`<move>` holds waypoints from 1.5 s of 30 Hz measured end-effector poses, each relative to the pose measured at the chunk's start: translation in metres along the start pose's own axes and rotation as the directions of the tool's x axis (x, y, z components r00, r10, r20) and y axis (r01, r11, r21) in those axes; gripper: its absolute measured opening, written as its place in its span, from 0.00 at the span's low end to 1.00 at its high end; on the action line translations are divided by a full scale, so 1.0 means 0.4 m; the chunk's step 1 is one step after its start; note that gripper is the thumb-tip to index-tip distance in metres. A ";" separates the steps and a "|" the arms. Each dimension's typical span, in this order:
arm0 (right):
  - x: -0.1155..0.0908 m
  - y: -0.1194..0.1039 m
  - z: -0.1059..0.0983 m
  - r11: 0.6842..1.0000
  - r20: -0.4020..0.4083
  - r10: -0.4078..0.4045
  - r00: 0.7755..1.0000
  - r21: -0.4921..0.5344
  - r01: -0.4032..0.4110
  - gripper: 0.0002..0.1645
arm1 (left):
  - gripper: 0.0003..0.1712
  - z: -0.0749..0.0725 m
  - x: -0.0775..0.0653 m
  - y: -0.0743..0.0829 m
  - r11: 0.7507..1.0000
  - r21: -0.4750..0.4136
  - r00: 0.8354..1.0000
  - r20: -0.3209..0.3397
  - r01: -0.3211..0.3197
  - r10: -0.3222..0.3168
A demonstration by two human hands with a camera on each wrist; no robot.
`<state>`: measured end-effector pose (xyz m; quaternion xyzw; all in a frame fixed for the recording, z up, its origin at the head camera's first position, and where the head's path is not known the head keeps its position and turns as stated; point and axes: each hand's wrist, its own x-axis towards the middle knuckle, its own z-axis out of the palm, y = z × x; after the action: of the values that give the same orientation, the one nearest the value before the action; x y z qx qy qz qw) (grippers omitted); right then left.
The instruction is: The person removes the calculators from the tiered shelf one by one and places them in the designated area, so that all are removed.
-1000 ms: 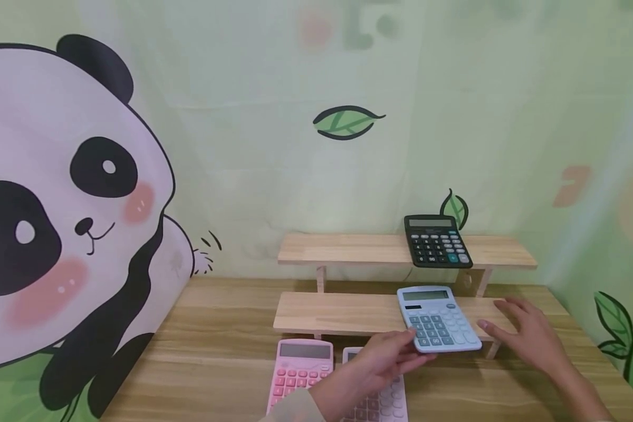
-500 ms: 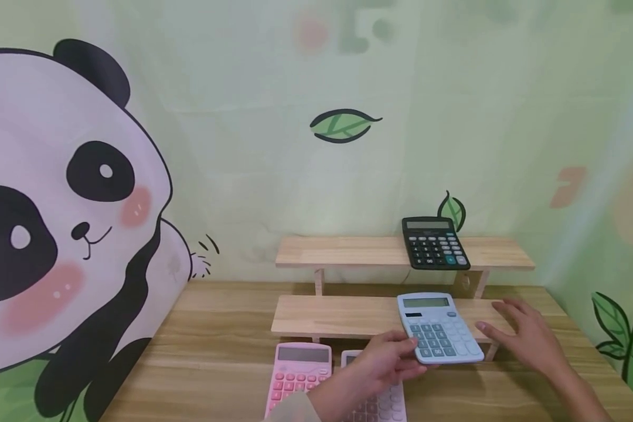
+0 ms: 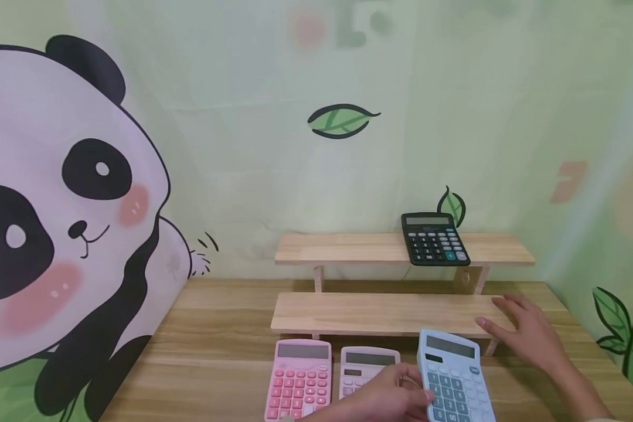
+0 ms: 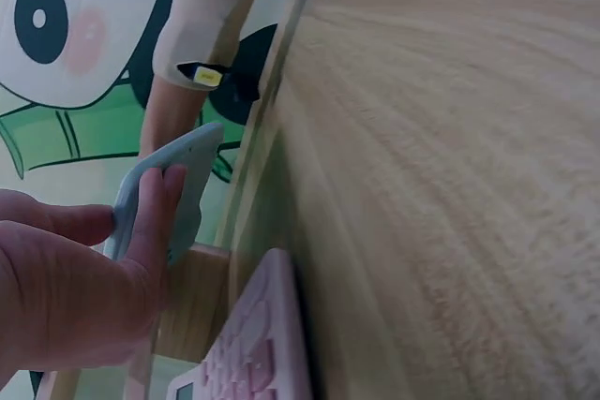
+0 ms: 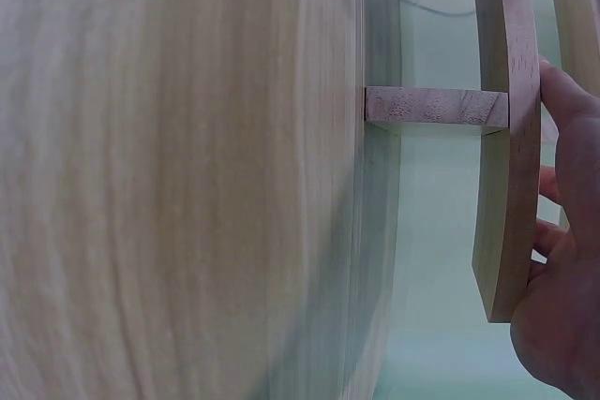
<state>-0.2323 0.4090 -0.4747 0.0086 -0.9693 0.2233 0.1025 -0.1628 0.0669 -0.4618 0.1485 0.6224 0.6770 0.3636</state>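
In the head view my left hand (image 3: 387,391) pinches a light blue calculator (image 3: 458,375) by its left edge, tilted in front of the lower wooden shelf (image 3: 358,310). The left wrist view shows the calculator (image 4: 199,161) from behind, held between thumb and fingers above the table. My right hand (image 3: 530,335) rests on the right end of the lower shelf, fingers extended; the right wrist view shows that hand (image 5: 572,231) against the board. Just left of the blue calculator lies a pale pinkish-white calculator (image 3: 370,357), partly hidden by my left hand.
A pink calculator (image 3: 299,375) lies on the wood-grain table (image 3: 200,340), left of the pale one. On the upper shelf (image 3: 343,249) leans a black calculator (image 3: 435,239). Behind hangs a green panda-print backdrop (image 3: 242,146).
My left hand has drawn the blue calculator off the lower shelf, toward me and down, turning it slightly. The right hand has stayed on the shelf's right end.
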 end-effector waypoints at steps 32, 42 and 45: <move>0.002 -0.003 -0.003 1.000 -0.003 0.000 1.000 -0.011 0.000 0.55 | 0.05 -0.010 0.012 -0.041 0.972 0.234 0.993 -0.115 -0.009 0.037; 0.005 0.000 0.000 1.000 -0.015 -0.009 1.000 -0.011 0.009 0.55 | 0.09 -0.087 0.100 -0.140 0.916 0.401 0.994 -0.099 0.005 0.038; 0.005 0.002 0.001 1.000 -0.014 -0.014 1.000 -0.012 0.014 0.55 | 0.08 -0.088 0.092 -0.135 0.913 0.408 0.994 -0.101 0.007 0.038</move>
<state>-0.2342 0.4096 -0.4749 0.0131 -0.9698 0.2167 0.1108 -0.1945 0.0639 -0.5289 0.1895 0.7673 0.5421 0.2855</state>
